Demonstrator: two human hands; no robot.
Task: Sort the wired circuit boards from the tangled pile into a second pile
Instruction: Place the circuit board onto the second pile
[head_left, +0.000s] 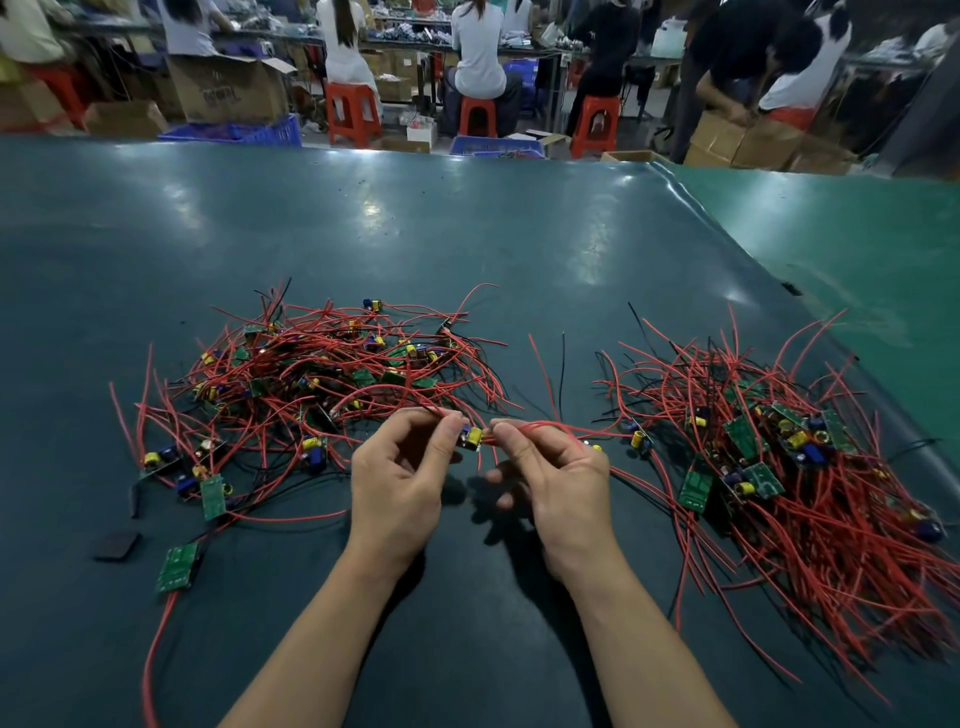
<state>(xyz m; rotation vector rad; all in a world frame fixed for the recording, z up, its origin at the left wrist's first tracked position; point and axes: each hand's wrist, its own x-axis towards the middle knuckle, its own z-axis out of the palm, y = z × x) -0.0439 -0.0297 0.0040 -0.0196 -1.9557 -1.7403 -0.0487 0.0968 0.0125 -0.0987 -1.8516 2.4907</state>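
A tangled pile (332, 374) of small green circuit boards with red and black wires lies on the left of the dark green table. A second pile (779, 457), its red wires trailing toward me, lies on the right. Between them, above the table, my left hand (400, 483) pinches a small circuit board (471, 437) with yellow and blue parts. My right hand (558, 473) pinches the red wires (550, 427) coming off that board just to its right. Those wires run on toward the right pile.
A loose green board (178, 567) and a black pad (117, 545) lie at the front left. The table (467, 234) stretches bare behind the piles, with a lighter green mat (831, 234) at the right. People sit on red stools (353, 111) among cardboard boxes beyond.
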